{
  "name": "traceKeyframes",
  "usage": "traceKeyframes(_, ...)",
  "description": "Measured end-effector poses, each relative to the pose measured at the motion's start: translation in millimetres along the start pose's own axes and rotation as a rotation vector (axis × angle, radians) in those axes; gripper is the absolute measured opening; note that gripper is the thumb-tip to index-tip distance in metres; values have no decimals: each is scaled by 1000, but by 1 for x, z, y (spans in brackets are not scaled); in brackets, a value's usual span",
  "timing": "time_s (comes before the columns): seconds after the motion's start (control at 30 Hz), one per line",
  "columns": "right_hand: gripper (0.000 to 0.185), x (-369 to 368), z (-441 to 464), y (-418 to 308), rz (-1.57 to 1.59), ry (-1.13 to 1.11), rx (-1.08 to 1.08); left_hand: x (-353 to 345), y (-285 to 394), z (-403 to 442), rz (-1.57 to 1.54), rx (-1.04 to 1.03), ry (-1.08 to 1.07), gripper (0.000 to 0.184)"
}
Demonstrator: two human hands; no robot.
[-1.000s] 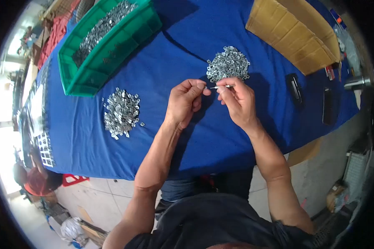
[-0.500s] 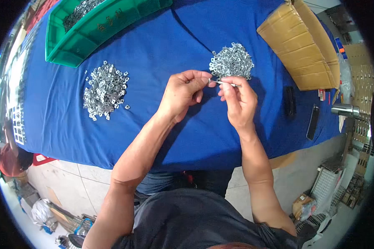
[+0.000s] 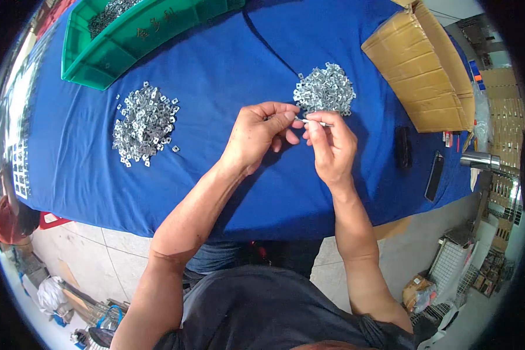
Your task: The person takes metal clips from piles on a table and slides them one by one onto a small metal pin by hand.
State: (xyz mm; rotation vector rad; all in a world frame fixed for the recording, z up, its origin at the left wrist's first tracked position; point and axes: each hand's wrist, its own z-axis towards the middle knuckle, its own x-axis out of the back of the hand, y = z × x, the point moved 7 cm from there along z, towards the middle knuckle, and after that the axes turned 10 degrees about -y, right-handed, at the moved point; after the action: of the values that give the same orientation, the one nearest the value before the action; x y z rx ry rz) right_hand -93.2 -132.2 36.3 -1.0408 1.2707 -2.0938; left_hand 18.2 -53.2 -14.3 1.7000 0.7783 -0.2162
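My left hand is closed in a pinch, thumb against forefinger, on a small metal piece that the fingertips mostly hide. Close beside it, my right hand grips a thin silvery rod-shaped tool between thumb and fingers. The tool's tip points left and meets the left fingertips. Just beyond the right hand lies a heap of small metal plates with holes. A second heap of similar plates lies to the left, away from both hands.
A blue cloth covers the table. At the far left stands a green bin with dark small parts inside. An open cardboard box is at the right, near a black object, a phone-like slab and a metal cylinder.
Both hands stay together in the same pinching pose. My right hand has shifted slightly toward the left hand, with the tool nearer the left fingertips. The whole view has shifted slightly.
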Motion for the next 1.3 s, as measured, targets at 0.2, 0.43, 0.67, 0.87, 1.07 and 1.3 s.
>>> traceKeyframes(0.2, 11, 0, 0, 7, -14, 2, -9, 5, -3, -1, -140, 51, -45, 21)
traceKeyframes(0.43, 11, 0, 1, 6, -3, -2, -10, 1, -6, -2, -118, 58, -38, 23)
traceKeyframes(0.67, 9, 0, 2, 1, -77, -19, 23, -1, -6, -3, -60, 51, 2, 23)
traceKeyframes(0.87, 8, -3, 4, -6, -215, -40, 151, -2, -2, -5, 143, 12, 29, 21)
traceKeyframes(1.07, 9, -2, 4, 3, -89, -58, -44, -8, -4, -3, 68, -10, -63, 21)
traceKeyframes(1.3, 9, 33, 5, 32, -195, 192, -206, 9, 28, -5, 670, -190, 29, 20)
